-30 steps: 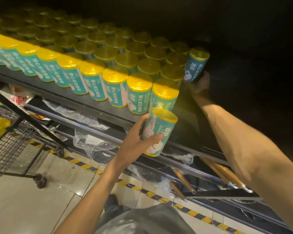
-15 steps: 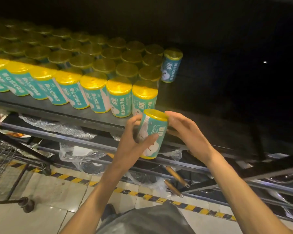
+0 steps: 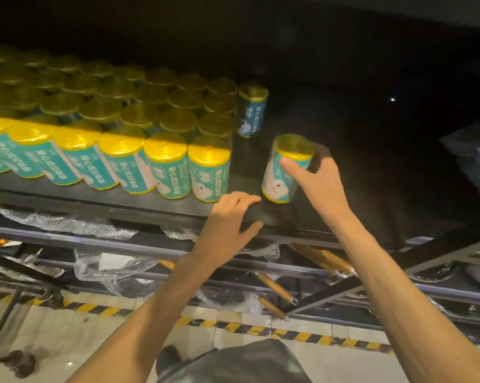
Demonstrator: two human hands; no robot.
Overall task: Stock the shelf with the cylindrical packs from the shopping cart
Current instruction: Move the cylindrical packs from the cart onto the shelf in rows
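Item: cylindrical pack (image 3: 286, 169), teal wrapper, yellow cap — standing on the dark shelf (image 3: 249, 214) near its front edge, a gap apart from the last pack of the front row (image 3: 209, 172).

Right hand (image 3: 320, 186): gripping the pack from its right side, thumb lying across the label, fingers curling round the back. Left hand (image 3: 227, 219): holding nothing, fingers loosely bent, hanging over the shelf's front lip just left of the pack's base.

Handling note, as judgement: the pack is looking slightly tilted, so it is wanting to be settled flat, then slid leftward until it is touching the front row's end pack, label facing out like its neighbours. Pushing low on the body should be keeping it from toppling; the free hand could be steadying the row.

Surface: a smooth dark board, filling with rows of packs on the left, bare and unlit to the right; one lone pack (image 3: 252, 110) is standing further back.

Surroundings: dim — below, wooden handles (image 3: 277, 290), crumpled plastic wrap (image 3: 117, 269), tiled floor with hazard tape (image 3: 288, 331).
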